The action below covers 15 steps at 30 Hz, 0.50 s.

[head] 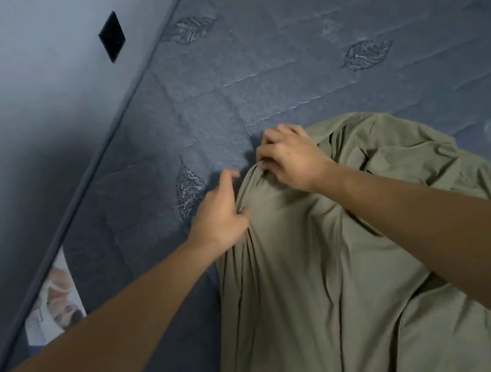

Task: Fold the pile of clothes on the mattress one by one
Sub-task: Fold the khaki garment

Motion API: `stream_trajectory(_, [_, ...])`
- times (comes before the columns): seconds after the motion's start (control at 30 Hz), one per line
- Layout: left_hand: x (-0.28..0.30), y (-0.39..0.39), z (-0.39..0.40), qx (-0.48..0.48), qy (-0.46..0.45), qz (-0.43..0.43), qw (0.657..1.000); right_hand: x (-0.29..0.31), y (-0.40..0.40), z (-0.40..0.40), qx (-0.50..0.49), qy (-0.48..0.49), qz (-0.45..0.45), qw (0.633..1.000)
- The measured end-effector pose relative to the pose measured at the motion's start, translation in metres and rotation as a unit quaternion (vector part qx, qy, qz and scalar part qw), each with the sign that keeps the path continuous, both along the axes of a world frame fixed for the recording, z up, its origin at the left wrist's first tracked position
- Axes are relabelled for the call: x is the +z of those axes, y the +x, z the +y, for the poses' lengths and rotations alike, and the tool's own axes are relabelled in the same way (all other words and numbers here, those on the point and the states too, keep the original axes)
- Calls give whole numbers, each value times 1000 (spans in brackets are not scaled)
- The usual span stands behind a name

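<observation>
1. Olive-green garment (334,268): one loose piece of cloth, lying on the mattress (282,64), running from the near edge of the view up toward the middle. Rumpled, with long creases down its length and a bunched fold at right. Type of garment not identifiable from this view.
2. Right hand (290,158): at the far end of the cloth, fingers curled, pinching the bunched top edge.
3. Left hand (220,211): just beside the right, thumb and curled fingers gripping the cloth's left edge; index finger lifted off it.
4. The two hands sit close together, both holding the same garment at its far end.
5. Step, as judged: spreading or squaring the garment before the first fold; no fold looks made yet.
6. Next move probably calls for drawing the hands apart to tension the top edge, then smoothing the bunched right side flat.
7. Surroundings: mattress is dark blue, quilted, with stitched leaf motifs. A printed label or paper (55,304) shows at its left edge. Grey wall (8,96) beyond, carrying a black square plate (112,36).
8. No further pile of clothes in view.
</observation>
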State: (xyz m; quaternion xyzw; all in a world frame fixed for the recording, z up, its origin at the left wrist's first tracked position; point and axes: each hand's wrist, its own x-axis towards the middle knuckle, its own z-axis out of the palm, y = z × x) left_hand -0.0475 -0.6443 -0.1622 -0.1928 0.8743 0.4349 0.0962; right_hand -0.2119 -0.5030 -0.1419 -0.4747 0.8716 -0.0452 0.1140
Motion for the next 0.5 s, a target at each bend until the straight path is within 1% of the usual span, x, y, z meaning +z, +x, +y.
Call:
stream_trajectory(0.03, [0,2,-10,16,1,4,1000,4,-5,-8,-1,11,-3,1000])
stream_trajectory(0.13, [2,10,-33,46,-54,11,997,13,-18,-38,1,49,12,999])
stream_trajectory(0.2, [3,14,-47,64,-64,-20,996,18,-25,-58,-10,74,37,997])
stream_trajectory(0.23, [2,15,-56,82,-46,-45,995,18,-27,-66,-22,86,49,995])
stream_trajectory(0.3, [-3,19,-73,134,58,-76,986,15,-26,-77,-57,104,77,990])
stream_trajectory(0.33, [-6,21,-80,155,107,-78,979,12,-21,-80,-73,98,102,987])
stream_trajectory(0.37, [-7,25,-87,169,130,-74,974,10,-12,-82,-83,77,125,986])
stream_trajectory(0.4, [-8,27,-93,175,126,-67,974,10,-1,-84,-88,41,134,986])
stream_trajectory(0.43, [-7,28,-97,179,96,-55,978,11,13,-85,-86,-4,119,989])
stream_trajectory(0.5, [-5,30,-107,203,20,-34,978,14,49,-91,-58,-72,39,995])
